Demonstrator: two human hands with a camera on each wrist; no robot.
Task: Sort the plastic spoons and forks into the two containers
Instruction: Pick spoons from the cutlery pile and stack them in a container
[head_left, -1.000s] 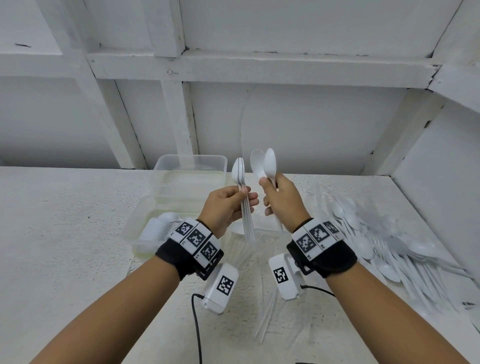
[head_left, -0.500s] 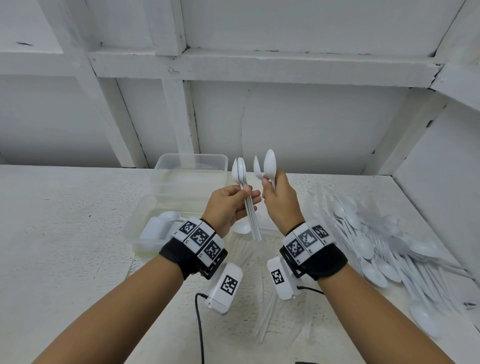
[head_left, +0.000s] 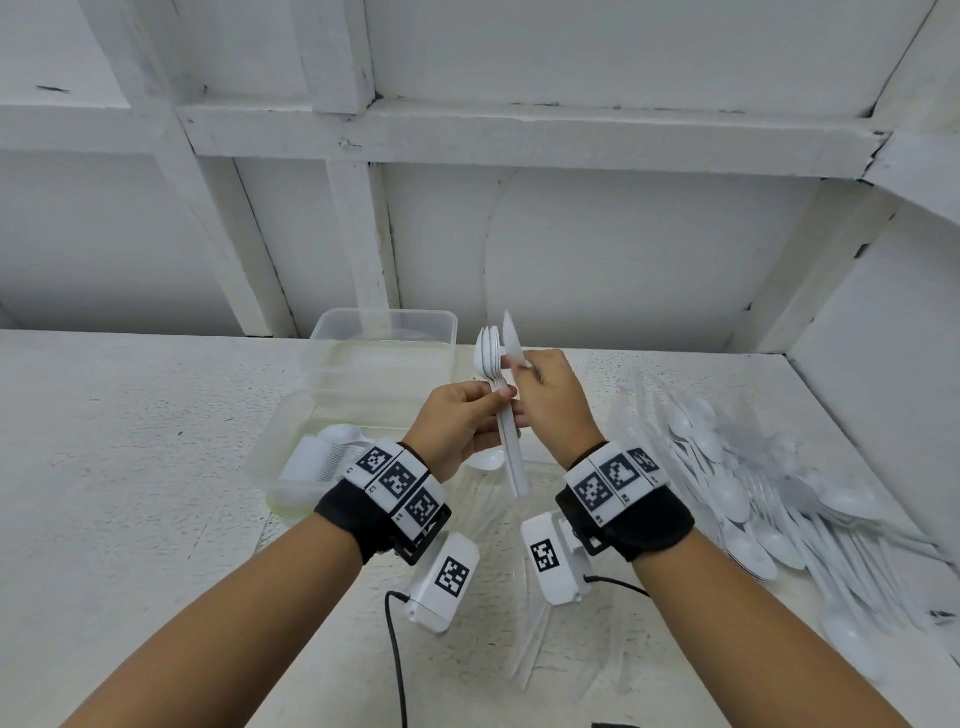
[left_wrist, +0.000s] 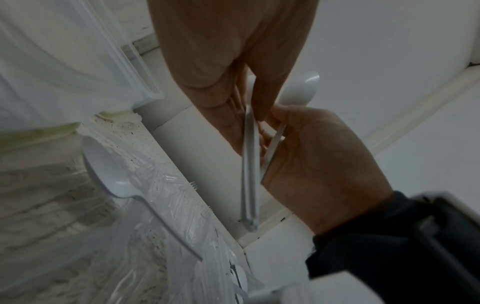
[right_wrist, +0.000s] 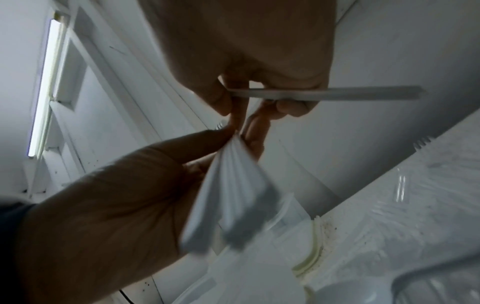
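Head view, left hand: fingers clasp the spoon bundle upright, bowls up, handles pointing down.
Right hand: fingers pinch a single spoon, bowl up, pressed beside the bundle's bowls.
Key relation: both long axes near vertical and parallel; the hands touch.
Near container: lower left, closer to the left hand, white cutlery inside.
Loose cutlery pile: right on the surface.

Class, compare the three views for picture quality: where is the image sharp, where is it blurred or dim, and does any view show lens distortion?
Head view: evenly lit and sharp on the stack of spoons, with wide-angle bending at the edges. Left wrist view: dim, the left hand soft, the near container blurred. Right wrist view: darkest, the handles in the right hand smeared, a ceiling light glaring.
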